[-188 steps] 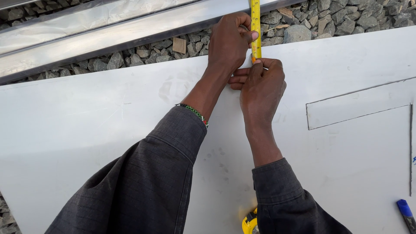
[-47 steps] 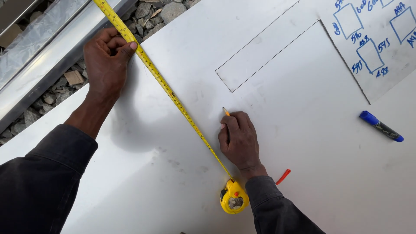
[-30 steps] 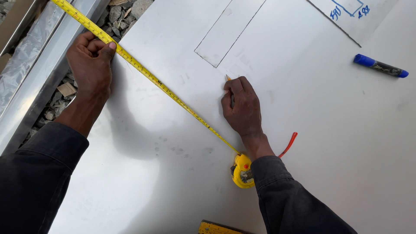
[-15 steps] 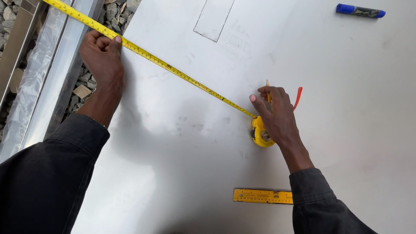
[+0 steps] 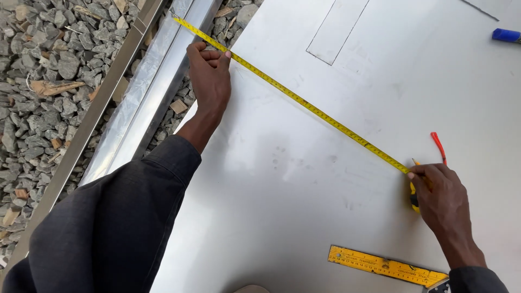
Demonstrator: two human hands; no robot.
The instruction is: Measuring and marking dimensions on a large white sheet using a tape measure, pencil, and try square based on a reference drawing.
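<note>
One yellow ruler was seen nearest, flat on the grey metal sheet, just below the right hand. One tape measure was counted: its yellow case was mostly covered by the right hand, fingers curled together over it, case under the palm, with a thin pencil tip poking out at the fingertips; whether it was pinched cannot be told. One red strap was seen just beyond that hand. The tape blade was stretched diagonally across the sheet to the left hand, where it was pressed down at the sheet's edge, fingers curled close together, blade passing under the fingertips and running on past them. Farther off: one blue marker at the right border, one drawn rectangle, two metal rails on gravel.
</note>
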